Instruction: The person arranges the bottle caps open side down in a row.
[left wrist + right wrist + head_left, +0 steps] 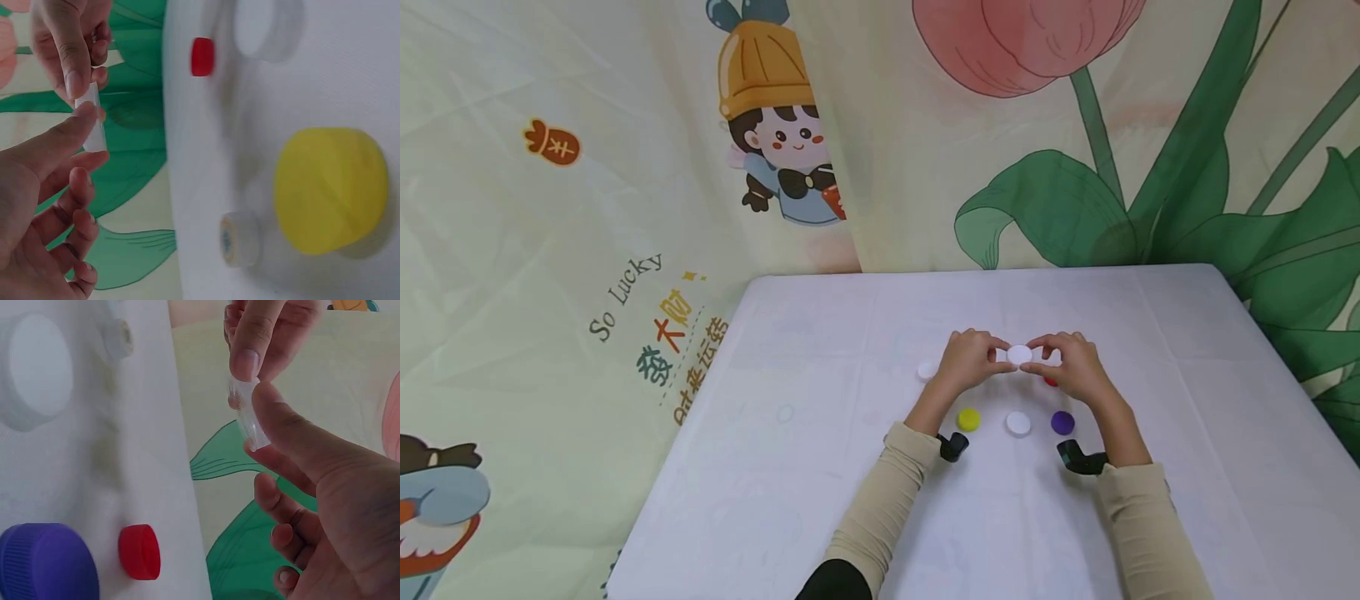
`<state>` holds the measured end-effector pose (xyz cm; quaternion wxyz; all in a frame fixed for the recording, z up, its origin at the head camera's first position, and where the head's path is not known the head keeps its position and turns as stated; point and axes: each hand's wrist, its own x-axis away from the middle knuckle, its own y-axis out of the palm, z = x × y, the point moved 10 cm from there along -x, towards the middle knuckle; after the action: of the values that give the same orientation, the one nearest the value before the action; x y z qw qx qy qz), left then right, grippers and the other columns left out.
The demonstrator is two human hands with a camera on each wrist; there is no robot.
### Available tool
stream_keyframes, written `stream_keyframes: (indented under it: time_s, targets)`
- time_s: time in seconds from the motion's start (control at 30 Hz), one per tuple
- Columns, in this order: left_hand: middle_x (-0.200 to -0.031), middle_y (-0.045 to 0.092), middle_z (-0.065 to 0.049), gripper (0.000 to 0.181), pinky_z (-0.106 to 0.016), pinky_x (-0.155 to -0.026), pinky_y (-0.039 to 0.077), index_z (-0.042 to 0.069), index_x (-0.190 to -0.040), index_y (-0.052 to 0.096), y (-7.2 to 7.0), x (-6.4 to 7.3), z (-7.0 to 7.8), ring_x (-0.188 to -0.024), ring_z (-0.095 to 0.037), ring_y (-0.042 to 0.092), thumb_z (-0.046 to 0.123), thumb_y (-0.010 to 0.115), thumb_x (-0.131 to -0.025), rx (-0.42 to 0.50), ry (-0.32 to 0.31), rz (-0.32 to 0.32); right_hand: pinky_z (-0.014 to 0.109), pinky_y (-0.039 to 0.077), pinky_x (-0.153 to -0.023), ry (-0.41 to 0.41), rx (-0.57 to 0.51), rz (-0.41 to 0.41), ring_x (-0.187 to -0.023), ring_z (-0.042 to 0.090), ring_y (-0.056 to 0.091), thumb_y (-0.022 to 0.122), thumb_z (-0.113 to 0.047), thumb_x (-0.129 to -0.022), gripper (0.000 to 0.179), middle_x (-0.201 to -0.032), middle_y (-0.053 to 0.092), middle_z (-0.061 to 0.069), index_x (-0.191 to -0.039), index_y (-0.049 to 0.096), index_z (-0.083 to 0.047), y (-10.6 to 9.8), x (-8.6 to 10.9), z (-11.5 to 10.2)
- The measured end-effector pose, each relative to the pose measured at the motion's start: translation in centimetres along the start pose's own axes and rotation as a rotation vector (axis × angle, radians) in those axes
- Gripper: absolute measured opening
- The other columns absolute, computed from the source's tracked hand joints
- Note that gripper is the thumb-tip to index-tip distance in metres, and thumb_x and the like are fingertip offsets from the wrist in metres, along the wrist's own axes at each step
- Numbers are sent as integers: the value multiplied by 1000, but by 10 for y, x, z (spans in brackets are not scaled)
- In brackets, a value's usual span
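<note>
Both hands meet above the far part of the table over a white bottle cap (1019, 355). My left hand (967, 360) pinches one side of it between thumb and forefinger, and my right hand (1075, 365) pinches the opposite side the same way. In the right wrist view the held cap (249, 419) is tilted up on edge, with a ridged, partly see-through side. Below the hands lie a yellow cap (968, 419), another white cap (1018, 424) and a purple cap (1063, 422). A red cap (140, 552) is partly hidden by my right hand in the head view.
A small whitish round piece (927, 370) lies left of my left hand. All these rest on a white-covered table (820, 375). Behind its far edge hangs a printed cloth (902, 167) with a flower and a cartoon figure. Black wrist cameras (1081, 458) sit near the sleeves.
</note>
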<state>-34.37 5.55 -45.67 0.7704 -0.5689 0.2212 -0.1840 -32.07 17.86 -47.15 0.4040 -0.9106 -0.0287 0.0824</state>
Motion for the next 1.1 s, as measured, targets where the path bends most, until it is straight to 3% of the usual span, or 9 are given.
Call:
stream_keyframes:
  time_s: [0.23,0.43,0.77,0.97,1.1]
  targets:
    - [-82,65,12,39,-29,-74,34,27,-99,70,32,-6,-4,-76,-9,52,54,67,-70,-146,-70,-141,41,29,-75,-8,122,-45,-86,26,42,74,-42,-68,46,-90,57,11,-103,69,-13,23,-3,16]
    - [-93,66,13,36,-32,-80,34,30,-95,70,45,-6,-6,-86,-11,56,55,69,-68,-248,-157,-185,40,29,-74,1,181,-55,-85,26,39,74,-42,-68,45,-91,54,12,-103,69,-14,36,-2,24]
    - [-80,65,9,34,-34,-79,34,26,-83,69,53,-9,0,-79,-12,55,56,68,-68,-372,-168,-198,41,30,-72,-20,254,-55,-81,26,40,77,-35,-68,43,-88,54,12,-102,69,-10,40,1,19]
    - [-84,66,10,40,-34,-81,35,27,-86,69,45,-12,-2,-79,-11,58,62,63,-68,-341,-218,-190,45,31,-77,-5,222,-9,-88,30,41,71,-35,-75,43,-97,55,17,-108,66,-9,26,9,22]
    - [-94,66,13,39,-34,-84,36,30,-96,68,42,-20,11,-87,-10,59,60,62,-71,-294,-161,-189,46,29,-77,41,175,24,-92,32,40,68,-30,-78,39,-99,54,19,-111,64,-8,13,14,31]
